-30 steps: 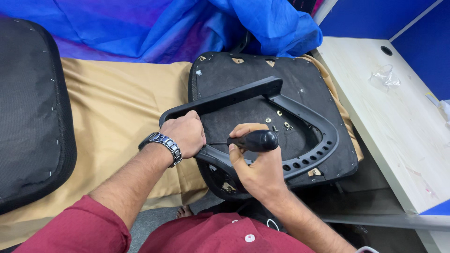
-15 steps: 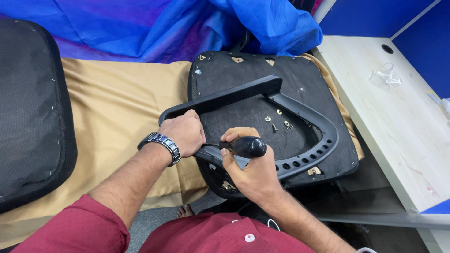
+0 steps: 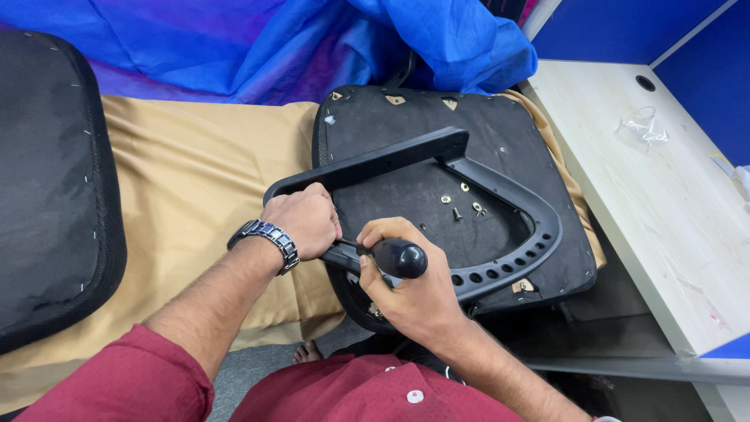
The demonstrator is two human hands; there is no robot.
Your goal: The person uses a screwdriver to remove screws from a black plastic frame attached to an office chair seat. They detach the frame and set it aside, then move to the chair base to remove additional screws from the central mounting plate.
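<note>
Head view, looking down: the left hand (image 3: 303,221) is closed in a fist over the near left corner of a black plastic armrest frame (image 3: 516,203), a smooth moulded loop with a straight bar along the top and a curved side pierced by a row of round holes. A metal-link wristwatch (image 3: 264,239) sits on that wrist. The right hand (image 3: 406,293) has its fingers wrapped tight around the rounded, glossy black handle of a screwdriver (image 3: 398,257), whose thin shaft points left toward the frame beside the left hand; the tip is hidden there.

The frame lies on the underside of a chair seat (image 3: 406,117), a squarish pad covered in coarse black fabric with rounded corners and small tan patches near its edges. A few small metal screws and fittings (image 3: 462,199) lie loose on the fabric inside the loop. The seat rests on a tan cloth (image 3: 187,172), smooth and slightly creased, with a crumpled, shiny blue sheet (image 3: 258,43) behind it. A second black padded cushion (image 3: 47,180) lies at far left. To the right stands a pale wood-grain table (image 3: 664,203) carrying a crumpled clear plastic bag (image 3: 642,126), against blue partition walls (image 3: 625,27).
</note>
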